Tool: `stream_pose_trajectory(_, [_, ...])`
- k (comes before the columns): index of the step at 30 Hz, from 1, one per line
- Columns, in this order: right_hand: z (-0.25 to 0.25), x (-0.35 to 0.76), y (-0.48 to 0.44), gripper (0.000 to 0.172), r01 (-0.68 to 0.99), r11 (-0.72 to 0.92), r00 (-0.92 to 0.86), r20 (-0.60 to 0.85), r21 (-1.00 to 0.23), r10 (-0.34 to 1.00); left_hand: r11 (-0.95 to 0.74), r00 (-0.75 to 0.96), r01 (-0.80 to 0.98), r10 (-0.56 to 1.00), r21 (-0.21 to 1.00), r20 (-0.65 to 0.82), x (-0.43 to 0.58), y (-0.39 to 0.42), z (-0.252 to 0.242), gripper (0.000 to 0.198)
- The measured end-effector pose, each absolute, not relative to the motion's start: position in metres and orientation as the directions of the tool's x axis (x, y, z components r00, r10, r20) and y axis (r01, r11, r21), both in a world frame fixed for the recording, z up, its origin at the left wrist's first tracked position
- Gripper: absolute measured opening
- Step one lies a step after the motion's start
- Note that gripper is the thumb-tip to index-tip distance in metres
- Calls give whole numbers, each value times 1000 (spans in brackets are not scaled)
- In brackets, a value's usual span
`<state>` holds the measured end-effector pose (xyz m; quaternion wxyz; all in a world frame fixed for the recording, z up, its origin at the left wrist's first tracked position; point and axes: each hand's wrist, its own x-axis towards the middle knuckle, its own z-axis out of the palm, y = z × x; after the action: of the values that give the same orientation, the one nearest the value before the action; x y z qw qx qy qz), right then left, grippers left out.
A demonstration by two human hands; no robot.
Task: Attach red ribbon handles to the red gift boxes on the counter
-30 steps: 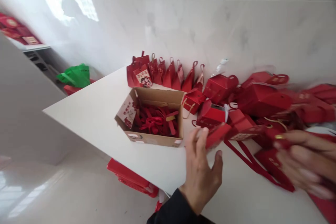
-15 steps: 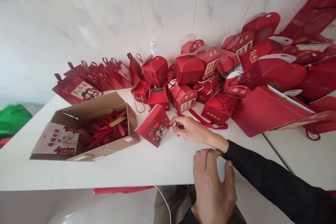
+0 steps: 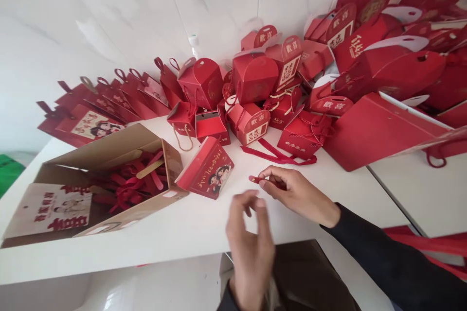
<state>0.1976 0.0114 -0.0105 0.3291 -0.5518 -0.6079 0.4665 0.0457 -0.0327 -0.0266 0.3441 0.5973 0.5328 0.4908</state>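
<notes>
Red strip (image 3: pixel 255 179) pinched small between thumb and forefinger of the right hand (image 3: pixel 299 194) just over the white table (image 3: pixel 204 223), the blurred left hand (image 3: pixel 251 238) hangs half-curled and empty nearby, while the printed box (image 3: pixel 207 167) lies tipped against the carton (image 3: pixel 109 148), seemingly not yet finished.

Right hand (image 3: pixel 301 195) pinching red tab (image 3: pixel 254 179), gift boxes (image 3: pixel 255 77) behind
</notes>
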Motion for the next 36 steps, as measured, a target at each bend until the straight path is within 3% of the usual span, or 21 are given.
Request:
stream_pose_trajectory(2, [-6,201,-1,27,370,-72,-182,-148,-926,972,-80,-93,226,990,971,103,31,-24,-24,22])
stream_pose_trajectory(4, [-4,203,-9,23,383,-88,-182,-168,-919,969,-17,24,151,1000,988,13,23,-17,-24,28])
stream_pose_trajectory(6, [-3,204,-13,19,398,-91,-185,-177,-913,967,16,95,104,995,994,-26,19,-14,-26,26])
stream_pose_trajectory(11, [0,204,-18,14,431,-22,-241,-138,-902,961,60,87,55,994,997,-65,19,-19,-34,14])
stream_pose_trajectory(16, [3,200,-20,11,368,63,-256,-36,-928,966,-20,66,0,998,1000,20,16,-23,-35,5])
stream_pose_trajectory(21, [2,195,-21,11,315,86,-252,3,-945,968,-93,58,0,994,996,93,11,-29,-33,13])
stream_pose_trajectory(27, [3,195,-27,10,261,-36,-243,-102,-965,965,-84,94,-8,992,996,85,8,-36,-26,19])
stream_pose_trajectory(31, [7,197,-30,15,114,-208,-268,-232,-971,935,18,108,-73,994,997,-10,7,-38,-19,17])
stream_pose_trajectory(36, [9,196,-29,23,-75,-319,-335,-278,-945,900,17,227,-134,974,991,14,3,-35,-17,13])
